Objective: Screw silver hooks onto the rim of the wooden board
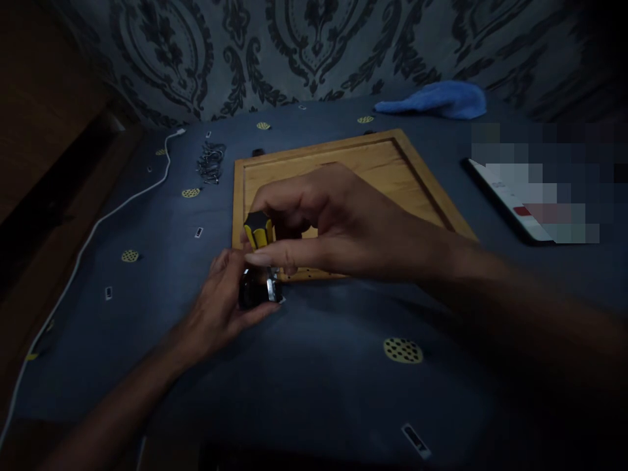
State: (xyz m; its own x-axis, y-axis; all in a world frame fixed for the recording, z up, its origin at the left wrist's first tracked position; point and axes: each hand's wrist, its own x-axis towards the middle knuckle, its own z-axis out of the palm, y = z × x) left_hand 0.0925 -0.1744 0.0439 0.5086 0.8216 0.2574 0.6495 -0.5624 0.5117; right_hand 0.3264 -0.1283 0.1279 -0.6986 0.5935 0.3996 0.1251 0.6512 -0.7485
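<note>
My right hand [324,226] is closed round the yellow-and-black handle of a screwdriver [259,230], held upright with the handle end towards me. Just below it, my left hand [226,294] grips a small dark, shiny object with a bright metal edge [260,288]; its kind is hard to make out in the dim light. Both hands meet at the near left corner of a wooden board [373,160] with a groove along its edge. The screwdriver's tip is hidden behind my fingers.
A small heap of metal hardware [210,162] lies left of the board. A white cable [93,229] runs down the left side. A blue cloth [436,100] lies at the back, and a white-and-black flat item [515,203], partly blurred out, is at right.
</note>
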